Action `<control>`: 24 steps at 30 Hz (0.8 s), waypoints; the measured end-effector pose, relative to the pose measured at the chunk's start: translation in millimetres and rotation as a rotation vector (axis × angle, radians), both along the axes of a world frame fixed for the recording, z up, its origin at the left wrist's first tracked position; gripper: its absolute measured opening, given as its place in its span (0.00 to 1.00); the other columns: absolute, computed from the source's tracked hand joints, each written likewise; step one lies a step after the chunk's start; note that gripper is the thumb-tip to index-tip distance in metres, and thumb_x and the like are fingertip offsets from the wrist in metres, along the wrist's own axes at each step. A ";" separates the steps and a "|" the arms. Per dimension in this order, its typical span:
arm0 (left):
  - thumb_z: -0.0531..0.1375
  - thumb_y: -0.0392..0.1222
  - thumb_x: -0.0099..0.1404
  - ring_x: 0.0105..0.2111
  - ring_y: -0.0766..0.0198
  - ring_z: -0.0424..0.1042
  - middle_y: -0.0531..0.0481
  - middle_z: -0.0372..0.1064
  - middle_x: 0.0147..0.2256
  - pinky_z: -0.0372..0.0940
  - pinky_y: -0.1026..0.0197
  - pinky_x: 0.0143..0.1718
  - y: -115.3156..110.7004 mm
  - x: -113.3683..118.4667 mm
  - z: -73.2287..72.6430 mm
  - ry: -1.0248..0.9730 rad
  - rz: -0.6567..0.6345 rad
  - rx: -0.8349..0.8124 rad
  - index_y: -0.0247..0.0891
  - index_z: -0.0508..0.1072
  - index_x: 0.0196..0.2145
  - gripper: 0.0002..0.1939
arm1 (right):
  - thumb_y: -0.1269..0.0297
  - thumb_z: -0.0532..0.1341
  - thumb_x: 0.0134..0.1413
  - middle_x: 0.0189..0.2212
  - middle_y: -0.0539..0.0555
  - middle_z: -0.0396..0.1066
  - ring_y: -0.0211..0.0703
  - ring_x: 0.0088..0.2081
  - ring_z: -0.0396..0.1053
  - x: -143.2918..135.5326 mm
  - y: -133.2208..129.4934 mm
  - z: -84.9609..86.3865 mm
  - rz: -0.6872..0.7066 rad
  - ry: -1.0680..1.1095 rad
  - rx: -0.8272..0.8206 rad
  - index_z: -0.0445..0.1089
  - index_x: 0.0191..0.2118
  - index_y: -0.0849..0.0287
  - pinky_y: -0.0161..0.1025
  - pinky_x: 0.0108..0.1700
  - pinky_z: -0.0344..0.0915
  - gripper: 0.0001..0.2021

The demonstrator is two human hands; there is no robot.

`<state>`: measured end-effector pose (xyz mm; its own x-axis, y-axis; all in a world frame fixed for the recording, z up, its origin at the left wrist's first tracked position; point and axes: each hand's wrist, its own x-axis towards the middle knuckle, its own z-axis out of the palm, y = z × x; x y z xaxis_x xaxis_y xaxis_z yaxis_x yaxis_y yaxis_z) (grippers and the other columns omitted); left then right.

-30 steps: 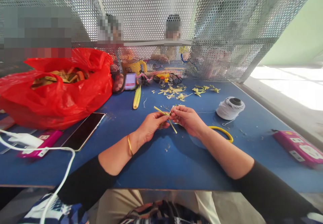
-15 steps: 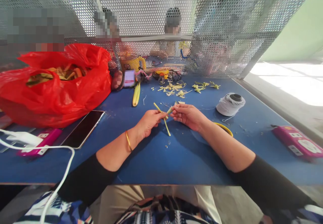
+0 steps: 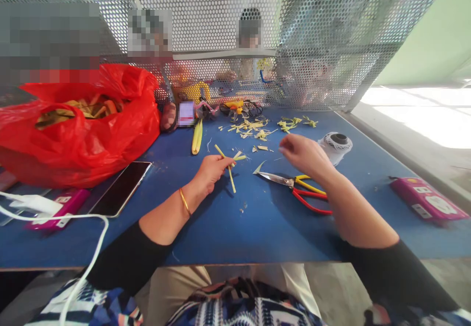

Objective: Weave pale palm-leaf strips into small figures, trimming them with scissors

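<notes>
My left hand is closed in a pinch on crossed pale-green leaf strips, held just above the blue table. My right hand is raised to the right of them, apart from the strips, with its fingers drawn together. Whatever those fingers hold, if anything, is too small to make out. Below the right hand lies a pair of scissors with one red and one yellow handle, partly covered by the forearm. A thread spool wound in white stands just behind the right wrist.
Cut leaf scraps and small knotted leaf pieces lie toward the back. A folded yellow-green leaf bundle is left of them. A red plastic bag, a phone and a white cable occupy the left. A magenta case lies right.
My right hand has left the leaf strips and moved right and up, and the scissors under it now show. The left hand still pinches the strips, slightly further left.
</notes>
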<state>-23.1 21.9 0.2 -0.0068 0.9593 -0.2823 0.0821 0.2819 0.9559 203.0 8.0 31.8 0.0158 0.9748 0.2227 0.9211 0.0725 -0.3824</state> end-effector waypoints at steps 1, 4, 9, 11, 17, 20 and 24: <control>0.62 0.35 0.52 0.14 0.76 0.46 0.56 0.57 0.15 0.37 0.67 0.17 0.9 -1.1 0.5 -0.003 0.007 -0.001 0.33 0.72 0.17 0.08 | 0.68 0.58 0.55 0.36 0.56 0.75 0.49 0.39 0.73 4.5 -11.3 0.6 0.023 -0.181 -0.070 0.71 0.38 0.58 0.40 0.37 0.62 0.06; 0.62 0.34 0.50 0.14 0.76 0.48 0.55 0.60 0.16 0.38 0.67 0.16 4.0 -3.6 1.2 -0.017 0.046 -0.012 0.33 0.71 0.16 0.08 | 0.66 0.57 0.57 0.39 0.62 0.74 0.53 0.41 0.74 13.0 -47.1 -6.0 0.088 -0.534 -0.300 0.72 0.40 0.62 0.41 0.37 0.62 0.09; 0.63 0.33 0.48 0.15 0.77 0.50 0.55 0.61 0.18 0.37 0.68 0.16 6.5 -5.1 2.0 -0.101 0.076 -0.048 0.32 0.70 0.17 0.06 | 0.74 0.55 0.52 0.44 0.63 0.72 0.53 0.45 0.73 24.7 -72.5 -22.3 0.070 -0.614 -0.328 0.68 0.53 0.62 0.41 0.41 0.64 0.21; 0.63 0.33 0.48 0.15 0.78 0.49 0.56 0.59 0.17 0.37 0.69 0.16 6.9 -5.1 3.1 -0.144 0.070 -0.066 0.32 0.70 0.17 0.06 | 0.74 0.55 0.52 0.44 0.63 0.72 0.54 0.44 0.74 29.4 -69.5 -23.2 0.111 -0.586 -0.327 0.66 0.56 0.61 0.42 0.41 0.65 0.24; 0.63 0.33 0.48 0.14 0.78 0.50 0.55 0.60 0.18 0.36 0.70 0.15 15.5 -5.4 9.6 -0.230 0.095 -0.070 0.32 0.71 0.18 0.05 | 0.71 0.57 0.50 0.43 0.65 0.73 0.55 0.39 0.75 31.9 -62.6 -13.7 0.191 -0.605 -0.382 0.65 0.60 0.63 0.42 0.37 0.65 0.28; 0.65 0.34 0.48 0.13 0.79 0.51 0.55 0.62 0.19 0.37 0.71 0.14 23.4 -4.2 14.9 -0.268 0.096 -0.078 0.33 0.71 0.20 0.05 | 0.72 0.56 0.50 0.43 0.63 0.75 0.53 0.39 0.76 35.1 -63.8 -9.8 0.253 -0.546 -0.368 0.64 0.61 0.61 0.40 0.36 0.65 0.30; 0.63 0.33 0.53 0.13 0.79 0.51 0.56 0.60 0.18 0.38 0.72 0.13 31.2 -0.1 21.8 -0.309 0.124 -0.114 0.33 0.70 0.20 0.07 | 0.67 0.56 0.51 0.43 0.60 0.76 0.49 0.38 0.75 42.7 -53.6 -11.0 0.178 -0.279 -0.275 0.71 0.56 0.59 0.41 0.39 0.67 0.24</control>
